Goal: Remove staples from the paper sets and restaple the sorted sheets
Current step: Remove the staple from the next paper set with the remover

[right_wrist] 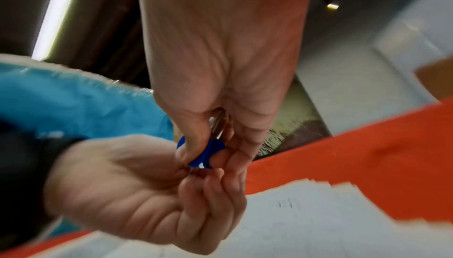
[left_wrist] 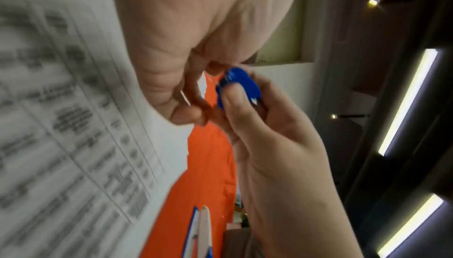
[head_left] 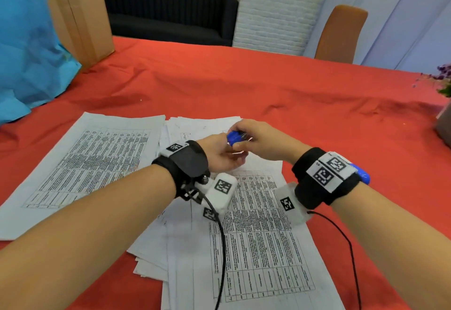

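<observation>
I see a red tablecloth (head_left: 292,94) covering the table, and on its near half the paper sets: one printed stack (head_left: 80,163) lies flat to the left, and a looser fanned pile (head_left: 256,248) lies in the middle, running from under my wrists toward the near edge. A blue stapler (head_left: 362,175) rests on the cloth just right of my right wrist, mostly hidden by the strap. Both hands hover above the far end of the middle pile, meeting fingertip to fingertip. My right hand (head_left: 263,141) pinches a small blue staple remover (head_left: 234,138) between thumb and curled fingers — the wrist views show the grip clearly. My left hand (head_left: 219,155) is cupped, its fingers curled together right against the remover's tip; whether they pinch a staple I cannot tell — the spot is too blurred.
</observation>
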Demonstrator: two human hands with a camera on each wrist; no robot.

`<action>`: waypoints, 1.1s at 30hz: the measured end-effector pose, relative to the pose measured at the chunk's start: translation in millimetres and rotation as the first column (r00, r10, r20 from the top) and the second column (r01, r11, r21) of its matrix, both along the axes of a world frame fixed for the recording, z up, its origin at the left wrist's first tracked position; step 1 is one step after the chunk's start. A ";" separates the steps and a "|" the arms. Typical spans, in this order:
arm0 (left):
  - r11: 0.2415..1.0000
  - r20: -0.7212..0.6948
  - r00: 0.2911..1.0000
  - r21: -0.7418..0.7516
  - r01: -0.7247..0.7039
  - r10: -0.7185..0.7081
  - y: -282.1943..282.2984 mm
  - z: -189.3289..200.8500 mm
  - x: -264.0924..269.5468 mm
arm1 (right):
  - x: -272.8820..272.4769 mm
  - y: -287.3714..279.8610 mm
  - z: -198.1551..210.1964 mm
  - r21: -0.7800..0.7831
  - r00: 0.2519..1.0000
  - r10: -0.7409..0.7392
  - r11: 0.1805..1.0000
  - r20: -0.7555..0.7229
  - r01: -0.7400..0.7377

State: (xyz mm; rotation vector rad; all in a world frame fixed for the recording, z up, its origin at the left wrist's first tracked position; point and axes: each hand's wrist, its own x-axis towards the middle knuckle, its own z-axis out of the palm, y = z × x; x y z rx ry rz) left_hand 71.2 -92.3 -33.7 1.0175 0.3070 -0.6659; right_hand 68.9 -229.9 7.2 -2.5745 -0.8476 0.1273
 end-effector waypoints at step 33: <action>-0.125 -0.055 0.670 0.990 -0.057 -0.740 -33.8 -10.1 22.1 | 8.3 -22.1 -38.4 -0.587 0.992 0.097 0.809 0.086 -0.028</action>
